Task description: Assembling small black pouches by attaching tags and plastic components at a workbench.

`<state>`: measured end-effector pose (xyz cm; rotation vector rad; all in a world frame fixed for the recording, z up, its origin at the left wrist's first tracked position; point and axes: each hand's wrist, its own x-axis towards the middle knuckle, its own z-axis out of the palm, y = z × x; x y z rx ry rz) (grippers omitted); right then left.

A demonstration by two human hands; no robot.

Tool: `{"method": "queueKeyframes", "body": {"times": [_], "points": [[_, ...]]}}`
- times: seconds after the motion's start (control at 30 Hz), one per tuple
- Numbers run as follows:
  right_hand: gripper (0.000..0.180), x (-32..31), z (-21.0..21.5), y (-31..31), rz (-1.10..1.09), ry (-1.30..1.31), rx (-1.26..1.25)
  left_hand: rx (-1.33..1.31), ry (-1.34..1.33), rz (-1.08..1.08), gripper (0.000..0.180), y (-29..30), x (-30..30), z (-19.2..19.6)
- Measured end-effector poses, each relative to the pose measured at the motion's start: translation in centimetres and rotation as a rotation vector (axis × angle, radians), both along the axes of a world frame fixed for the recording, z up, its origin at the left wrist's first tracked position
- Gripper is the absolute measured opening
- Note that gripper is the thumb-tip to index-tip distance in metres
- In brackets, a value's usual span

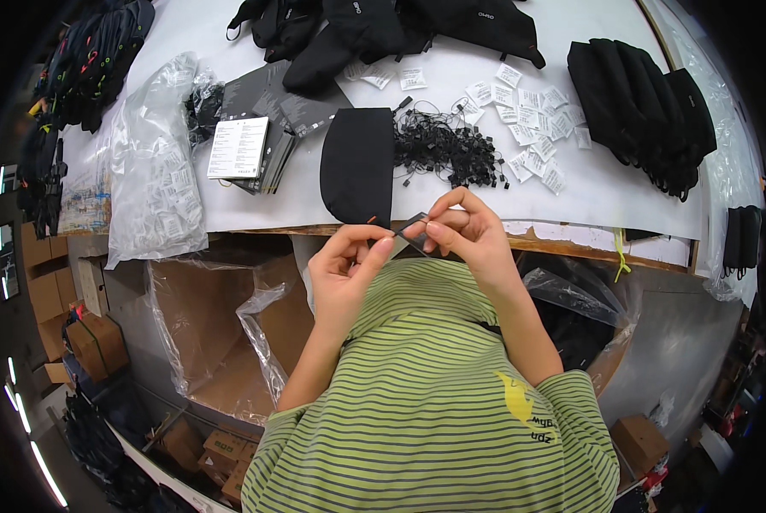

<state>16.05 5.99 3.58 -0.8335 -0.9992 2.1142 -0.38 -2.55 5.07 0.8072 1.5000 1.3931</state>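
Looking down, I see the white table (255,201) filling the upper half, its near edge just beyond my hands. Black garments (639,111) are stacked at its right end, more lie along the far edge, and a clear bag (152,171) of small packets slumps at the left. A stack of dark cards (259,141) sits beside a flat black pouch (359,162), then a tangle of black cords (447,145) and scattered white packets (533,120). My left hand (342,274) and right hand (468,235) meet at the table edge, each with thumb and forefinger pinched shut on a small dark tag (413,232), held between them in the air, just below the pouch.
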Motion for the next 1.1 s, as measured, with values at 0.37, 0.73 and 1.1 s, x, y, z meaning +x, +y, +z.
{"method": "queueKeyframes", "body": {"times": [0.37, 0.73, 1.1], "points": [[0.016, -1.3, -1.4, -1.6, -0.075, -0.033, -0.014, 0.006, 0.203, -0.103, 0.008, 0.2, 0.4, -0.4], [0.016, -1.3, -1.2, -1.6, -0.049, -0.054, -0.049, -0.026, 0.2, -0.096, 0.008, 0.0, 0.4, -0.5], [0.017, -1.8, -1.4, -2.1, -0.088, -0.059, -0.023, -0.038, 0.203, -0.082, 0.005, -0.1, 0.9, -0.2]]}}
